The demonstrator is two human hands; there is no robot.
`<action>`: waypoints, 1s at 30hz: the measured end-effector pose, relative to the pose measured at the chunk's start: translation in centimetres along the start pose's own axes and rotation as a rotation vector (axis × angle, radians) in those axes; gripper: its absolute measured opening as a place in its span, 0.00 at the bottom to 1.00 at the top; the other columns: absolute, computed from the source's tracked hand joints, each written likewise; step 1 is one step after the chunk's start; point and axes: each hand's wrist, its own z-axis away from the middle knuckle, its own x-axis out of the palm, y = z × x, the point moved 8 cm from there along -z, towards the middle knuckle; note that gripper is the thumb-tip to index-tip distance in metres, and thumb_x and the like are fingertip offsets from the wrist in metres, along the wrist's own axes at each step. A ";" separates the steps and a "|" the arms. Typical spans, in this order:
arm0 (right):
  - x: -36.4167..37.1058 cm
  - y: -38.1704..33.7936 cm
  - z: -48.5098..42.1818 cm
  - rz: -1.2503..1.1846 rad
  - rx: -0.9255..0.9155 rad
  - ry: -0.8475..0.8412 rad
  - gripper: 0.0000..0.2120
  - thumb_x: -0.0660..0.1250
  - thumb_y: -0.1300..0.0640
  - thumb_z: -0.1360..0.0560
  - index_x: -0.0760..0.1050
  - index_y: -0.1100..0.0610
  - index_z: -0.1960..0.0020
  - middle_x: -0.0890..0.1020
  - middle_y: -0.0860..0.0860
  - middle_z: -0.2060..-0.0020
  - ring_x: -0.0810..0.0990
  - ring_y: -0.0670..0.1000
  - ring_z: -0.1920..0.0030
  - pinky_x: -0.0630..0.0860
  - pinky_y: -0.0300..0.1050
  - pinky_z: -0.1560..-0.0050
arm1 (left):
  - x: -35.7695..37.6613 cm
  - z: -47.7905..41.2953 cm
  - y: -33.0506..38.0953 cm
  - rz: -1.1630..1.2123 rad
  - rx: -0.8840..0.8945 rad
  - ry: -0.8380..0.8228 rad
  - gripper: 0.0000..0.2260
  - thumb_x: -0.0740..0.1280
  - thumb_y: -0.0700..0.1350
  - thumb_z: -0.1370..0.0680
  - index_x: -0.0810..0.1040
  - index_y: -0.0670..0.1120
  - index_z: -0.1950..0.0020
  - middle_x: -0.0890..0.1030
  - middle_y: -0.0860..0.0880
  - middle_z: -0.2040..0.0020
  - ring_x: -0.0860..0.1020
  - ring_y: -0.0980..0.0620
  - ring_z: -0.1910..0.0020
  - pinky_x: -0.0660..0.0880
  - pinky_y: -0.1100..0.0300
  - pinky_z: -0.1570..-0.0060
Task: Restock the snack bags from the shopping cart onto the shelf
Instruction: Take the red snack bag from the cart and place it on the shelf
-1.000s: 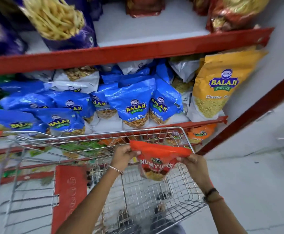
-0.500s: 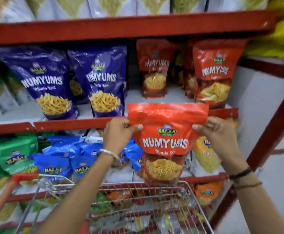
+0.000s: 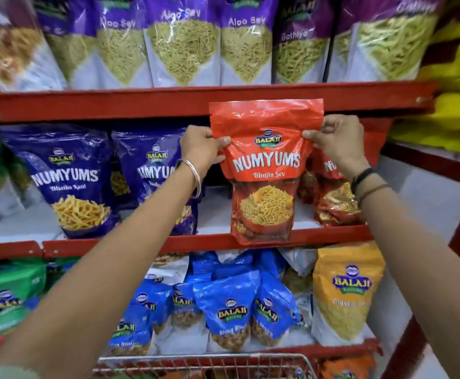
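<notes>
You hold the red Numyums bag (image 3: pixel 265 170) upright in front of the middle shelf (image 3: pixel 130 243), both hands pinching its upper corners. Your left hand (image 3: pixel 202 151) is closed on the bag's left edge, thumb across the front, fingers behind; your right hand (image 3: pixel 335 139) is closed on the right edge the same way. The bag's top overlaps the red front lip of the upper shelf (image 3: pixel 141 102), and its bottom hangs level with the middle shelf's front edge, toward that shelf's right end. Whether the base touches the lip you cannot tell.

Just behind and to the right of it stands another red Numyums bag (image 3: pixel 335 198), on the middle shelf near its right end. To the left, past a bare stretch of shelf, two purple Numyums bags (image 3: pixel 67 176) stand upright near the front edge, the second partly hidden by your left forearm.

On the upper shelf a row of purple-topped Aloo Sev bags (image 3: pixel 182 47) runs edge to edge. On the lower shelf blue Balaji bags (image 3: pixel 231 310) crowd the middle, a yellow Balaji bag (image 3: pixel 346 294) stands at the right end and green bags (image 3: pixel 4 299) lie at the left.

At the bottom edge the wire rim of the shopping cart (image 3: pixel 204 361) shows, directly below the blue bags.
</notes>
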 end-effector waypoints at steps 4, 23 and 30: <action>1.2 3.7 -0.5 -0.030 0.030 0.102 0.09 0.73 0.59 0.35 0.77 0.65 0.64 0.81 0.59 0.68 0.75 0.48 0.65 0.76 0.51 0.61 | 1.0 -1.0 -2.7 0.130 -0.002 0.150 0.01 0.70 0.37 0.30 0.80 0.42 0.62 0.79 0.43 0.60 0.78 0.50 0.60 0.78 0.68 0.72; 11.3 17.9 5.6 -0.206 0.603 -0.179 0.33 0.45 0.31 0.28 0.65 0.50 0.32 0.73 0.50 0.36 0.69 0.53 0.33 0.65 0.53 0.32 | 6.3 -0.1 -14.7 0.017 0.042 -0.038 0.23 0.49 0.56 0.22 0.49 0.57 0.27 0.56 0.52 0.24 0.58 0.52 0.27 0.59 0.50 0.27; 11.0 19.9 7.5 -0.196 0.657 -0.178 0.54 0.44 0.16 0.46 0.62 0.46 0.30 0.69 0.51 0.29 0.67 0.54 0.30 0.62 0.62 0.29 | 7.2 0.9 -16.1 -0.020 -0.030 -0.273 0.33 0.41 0.76 0.38 0.45 0.72 0.33 0.52 0.58 0.24 0.55 0.53 0.26 0.56 0.49 0.27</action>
